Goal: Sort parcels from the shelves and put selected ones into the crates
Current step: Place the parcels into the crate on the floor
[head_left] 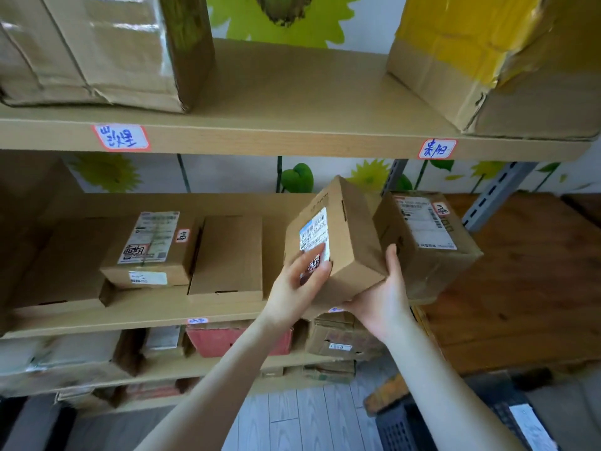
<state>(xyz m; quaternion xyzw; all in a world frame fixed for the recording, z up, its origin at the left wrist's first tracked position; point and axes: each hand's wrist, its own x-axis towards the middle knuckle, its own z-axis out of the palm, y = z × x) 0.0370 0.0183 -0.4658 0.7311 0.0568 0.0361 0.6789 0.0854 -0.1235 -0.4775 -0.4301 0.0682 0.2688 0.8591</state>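
A small brown cardboard parcel (pixel 349 236) with a white shipping label is held tilted in front of the middle shelf (pixel 156 312). My left hand (pixel 297 288) lies over the label side, with its fingers spread on the label. My right hand (pixel 382 299) cups the parcel's lower right corner from below, thumb up along the side. A dark crate (pixel 409 428) shows at the bottom right, partly hidden by my right forearm.
On the middle shelf lie a labelled box (pixel 153 252), a plain flat box (pixel 227 255) and a larger labelled box (pixel 429 242) at the right. Big cartons (pixel 97 50) (pixel 507 60) stand on the top shelf. Lower shelves hold several parcels. A wooden table (pixel 507 281) stands to the right.
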